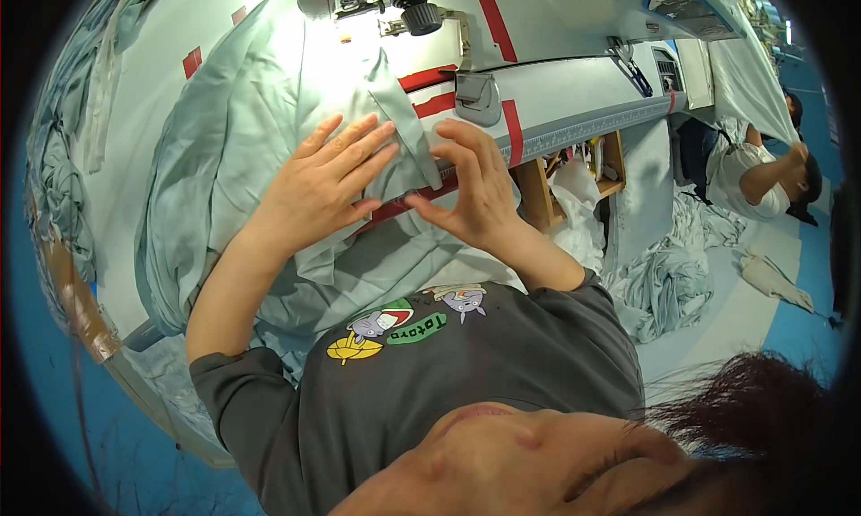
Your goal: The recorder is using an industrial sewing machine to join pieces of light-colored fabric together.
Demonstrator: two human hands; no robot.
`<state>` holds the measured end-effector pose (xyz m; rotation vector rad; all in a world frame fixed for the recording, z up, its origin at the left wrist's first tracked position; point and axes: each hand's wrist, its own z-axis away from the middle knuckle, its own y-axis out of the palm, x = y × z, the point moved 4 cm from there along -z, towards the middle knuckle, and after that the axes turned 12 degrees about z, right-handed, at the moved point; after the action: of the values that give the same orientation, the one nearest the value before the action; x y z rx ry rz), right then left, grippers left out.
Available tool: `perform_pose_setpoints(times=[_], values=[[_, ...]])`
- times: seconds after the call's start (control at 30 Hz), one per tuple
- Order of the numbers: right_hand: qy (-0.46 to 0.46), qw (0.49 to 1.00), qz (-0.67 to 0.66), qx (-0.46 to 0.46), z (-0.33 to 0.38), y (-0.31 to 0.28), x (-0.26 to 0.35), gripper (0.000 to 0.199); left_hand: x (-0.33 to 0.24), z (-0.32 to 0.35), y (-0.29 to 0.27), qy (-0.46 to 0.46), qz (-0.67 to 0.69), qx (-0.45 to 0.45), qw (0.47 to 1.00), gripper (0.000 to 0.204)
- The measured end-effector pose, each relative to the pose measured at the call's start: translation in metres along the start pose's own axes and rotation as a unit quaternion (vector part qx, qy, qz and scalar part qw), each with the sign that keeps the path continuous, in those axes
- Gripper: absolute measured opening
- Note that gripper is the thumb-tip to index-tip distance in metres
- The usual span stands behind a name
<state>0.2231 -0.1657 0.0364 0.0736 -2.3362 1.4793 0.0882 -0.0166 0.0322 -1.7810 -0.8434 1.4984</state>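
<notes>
Pale green cloth point(224, 148) lies in loose folds across the sewing table, and its far part runs up under the lit head of a sewing machine point(417, 15). My left hand point(318, 188) rests flat on the cloth, fingers stretched out and pointing toward the machine. To its right, my right hand point(475, 182) is beside the cloth's straight folded edge point(408, 126). Its fingers are bent but apart from the thumb, with nothing seen between them. The near part of the cloth hangs over the table edge toward my lap.
A grey ruler strip point(583, 132) runs along the table edge, near red tape point(513, 130) and a grey metal plate point(478, 97). Small snips point(630, 65) lie farther right. Below is an open wooden drawer point(535, 196). Cloth heaps point(664, 278) and a co-worker point(753, 175) are at right.
</notes>
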Motion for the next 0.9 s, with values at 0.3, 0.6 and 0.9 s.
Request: perform_pose_setpoints(times=[0.3,0.6,0.9], values=[[0.078,0.988,-0.131,0.024,-0.004,-0.007,-0.011,0.021,-0.012,-0.004,-0.004,0.091,-0.043,0.01,0.995,0.054],[-0.128,0.992,0.001,-0.001,-0.013,-0.001,0.014,0.021,-0.024,-0.008,0.006,0.178,-0.095,-0.006,0.979,0.035],[-0.135,0.991,0.001,0.009,-0.013,-0.003,0.017,0.021,-0.025,-0.006,0.008,0.202,-0.055,-0.03,0.977,0.021]])
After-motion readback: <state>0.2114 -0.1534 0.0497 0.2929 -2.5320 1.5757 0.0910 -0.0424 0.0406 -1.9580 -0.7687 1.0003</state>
